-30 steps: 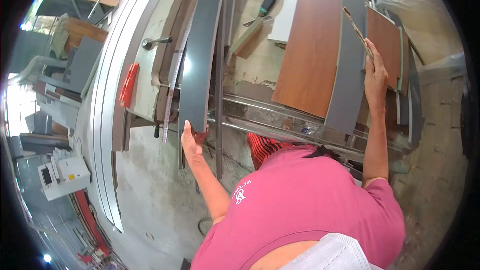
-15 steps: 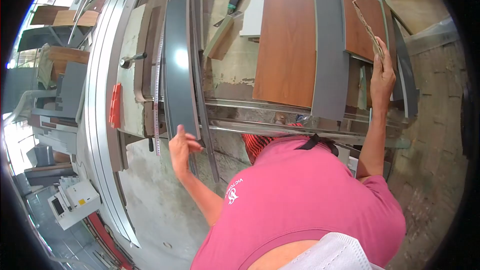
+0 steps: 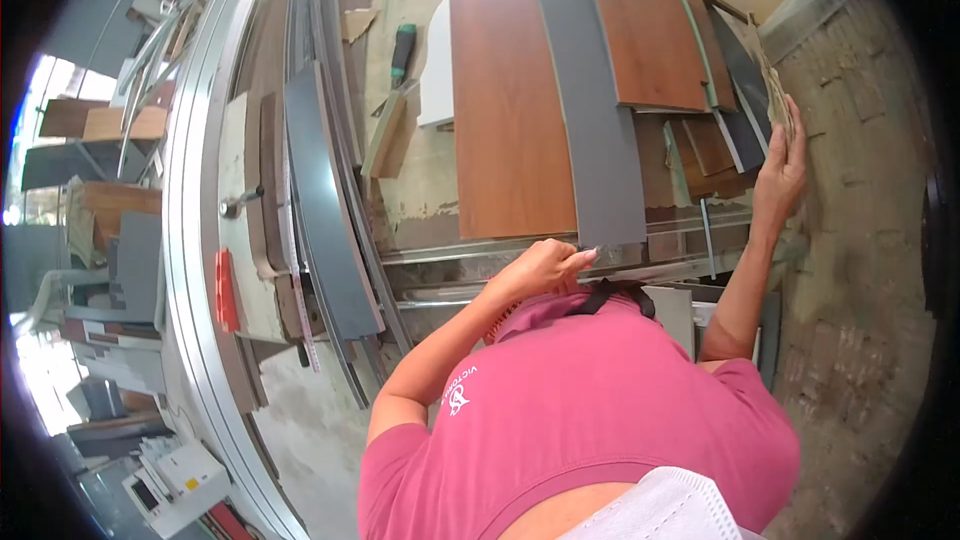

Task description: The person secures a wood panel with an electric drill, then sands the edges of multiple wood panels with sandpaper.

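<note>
My right hand (image 3: 780, 175), raised at the right, is closed on a torn strip of cardboard (image 3: 768, 65) that sticks up past the fingertips. In front of my chest, my left hand (image 3: 550, 265) has its fingers curled, close to the lower end of a long grey panel (image 3: 597, 140). What those fingers hold, if anything, I cannot make out. To the left of this panel lies a wide wood-grain board (image 3: 512, 100). A shorter wood-grain board (image 3: 648, 40) lies on its right side, below the cardboard's level.
A metal rail (image 3: 440, 252) runs along the bench's near side. Left of it stand long dark grey strips (image 3: 330, 190), a measuring tape (image 3: 297, 270) and a red piece (image 3: 226, 290). A green-and-black-handled tool (image 3: 402, 52) lies near a white panel (image 3: 437, 65).
My left hand has moved right, from beside the dark strips to the grey panel's end, and its fingers have curled. My right hand still holds the cardboard. The view has shifted.
</note>
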A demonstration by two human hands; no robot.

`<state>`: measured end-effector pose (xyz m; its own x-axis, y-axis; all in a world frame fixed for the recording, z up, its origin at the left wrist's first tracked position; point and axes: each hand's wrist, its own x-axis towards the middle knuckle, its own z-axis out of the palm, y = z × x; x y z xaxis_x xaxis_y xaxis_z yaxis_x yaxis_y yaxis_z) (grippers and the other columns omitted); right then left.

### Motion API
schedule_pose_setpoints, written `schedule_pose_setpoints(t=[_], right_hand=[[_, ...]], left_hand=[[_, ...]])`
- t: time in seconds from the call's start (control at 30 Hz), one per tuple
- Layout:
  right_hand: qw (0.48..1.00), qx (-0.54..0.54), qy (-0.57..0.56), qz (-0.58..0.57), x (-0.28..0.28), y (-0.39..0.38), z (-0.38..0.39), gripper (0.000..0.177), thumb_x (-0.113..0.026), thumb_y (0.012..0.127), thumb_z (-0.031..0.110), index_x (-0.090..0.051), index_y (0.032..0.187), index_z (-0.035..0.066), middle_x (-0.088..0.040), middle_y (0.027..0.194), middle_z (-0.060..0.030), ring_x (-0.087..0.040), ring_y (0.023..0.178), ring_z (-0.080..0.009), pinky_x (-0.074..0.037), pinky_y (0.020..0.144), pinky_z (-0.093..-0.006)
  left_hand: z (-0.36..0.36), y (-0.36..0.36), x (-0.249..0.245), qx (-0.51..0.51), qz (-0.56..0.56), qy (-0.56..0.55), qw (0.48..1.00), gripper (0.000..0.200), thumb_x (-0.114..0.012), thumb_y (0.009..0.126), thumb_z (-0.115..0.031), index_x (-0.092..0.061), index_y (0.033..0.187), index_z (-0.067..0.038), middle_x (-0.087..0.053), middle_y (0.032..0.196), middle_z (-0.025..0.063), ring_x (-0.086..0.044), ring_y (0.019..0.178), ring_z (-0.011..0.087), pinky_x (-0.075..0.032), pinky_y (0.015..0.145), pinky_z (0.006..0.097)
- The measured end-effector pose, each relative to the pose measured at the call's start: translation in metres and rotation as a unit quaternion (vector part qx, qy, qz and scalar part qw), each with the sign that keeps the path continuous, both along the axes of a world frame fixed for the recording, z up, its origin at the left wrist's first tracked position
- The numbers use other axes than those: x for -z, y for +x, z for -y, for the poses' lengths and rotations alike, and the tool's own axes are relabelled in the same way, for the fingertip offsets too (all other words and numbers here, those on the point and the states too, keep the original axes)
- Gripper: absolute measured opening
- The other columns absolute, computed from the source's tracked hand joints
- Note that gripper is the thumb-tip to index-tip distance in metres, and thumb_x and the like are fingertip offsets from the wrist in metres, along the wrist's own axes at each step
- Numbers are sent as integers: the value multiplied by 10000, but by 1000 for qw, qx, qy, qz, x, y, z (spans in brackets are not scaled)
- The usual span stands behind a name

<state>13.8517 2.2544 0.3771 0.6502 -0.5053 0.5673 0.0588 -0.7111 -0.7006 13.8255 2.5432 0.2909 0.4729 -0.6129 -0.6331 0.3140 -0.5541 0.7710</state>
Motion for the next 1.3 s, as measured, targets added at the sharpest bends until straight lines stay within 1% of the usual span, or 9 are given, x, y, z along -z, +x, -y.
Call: schedule_pose_setpoints(t=[0.13,0.2,0.27,0.4,0.47,0.87,1.03,1.1,1.3], right_hand=[[998,47,24,-25,11,-23,17,327,-410,955,179,-500,1252,79,-538,1231,-83,-523,1112,-185,-419,912,-312],[997,61,29,-44,10,-28,10,322,-411,956,178,-508,1241,64,-555,1210,-86,-532,1100,-185,-421,899,-305],[998,51,24,-31,8,-34,6,315,-414,953,162,-512,1228,45,-566,1196,-90,-538,1090,-183,-419,891,-304],[999,44,9,-7,11,-54,14,312,-412,945,127,-503,1226,26,-562,1201,-92,-538,1080,-177,-408,902,-298],[997,71,3,-1,12,-72,21,318,-404,956,177,-511,1236,70,-572,1195,-99,-548,1098,-218,-429,877,-315],[980,193,33,-45,24,-151,50,339,-395,957,202,-492,1248,58,-544,1222,-116,-519,1134,-235,-424,916,-350],[978,201,41,-40,25,-159,49,337,-395,956,186,-487,1247,43,-538,1229,-116,-513,1130,-228,-408,927,-337],[978,202,41,-41,25,-162,50,332,-400,954,171,-490,1239,27,-535,1230,-116,-512,1120,-215,-397,930,-321],[982,179,39,-46,24,-155,48,344,-382,961,210,-488,1257,71,-538,1230,-116,-513,1140,-243,-416,923,-349]], left_hand=[[21,25,-3,-82,93,-138,983,451,-465,921,-397,-561,1003,36,-631,949,144,-637,762,212,-526,730,355],[41,55,-15,-199,-119,-254,939,495,-452,927,-379,-437,1198,34,-555,1145,186,-601,973,280,-492,859,387],[64,89,-11,-260,-356,-383,812,596,-429,936,-357,-244,1339,42,-392,1322,223,-467,1168,345,-444,938,420],[111,135,3,-373,-360,-344,783,704,-413,939,-359,-42,1388,35,-199,1425,224,-394,1219,385,-406,976,454],[125,149,7,-444,-412,-366,706,722,-409,940,-363,6,1394,16,-124,1447,215,-391,1219,395,-397,981,468],[170,153,-6,-542,-428,-387,611,757,-487,859,-514,-186,1344,-16,-272,1374,182,-459,1154,362,-426,947,450],[178,166,7,-548,-422,-356,629,686,-575,792,-554,-372,1235,-71,-473,1147,95,-573,824,228,-517,635,321],[179,177,8,-559,-437,-288,643,510,-625,757,-557,-497,1010,-134,-521,847,28,-505,620,146,-424,495,248],[175,200,22,-552,-365,-281,695,325,-658,776,-459,-507,847,-180,-483,678,-4,-447,535,129,-382,496,238]])
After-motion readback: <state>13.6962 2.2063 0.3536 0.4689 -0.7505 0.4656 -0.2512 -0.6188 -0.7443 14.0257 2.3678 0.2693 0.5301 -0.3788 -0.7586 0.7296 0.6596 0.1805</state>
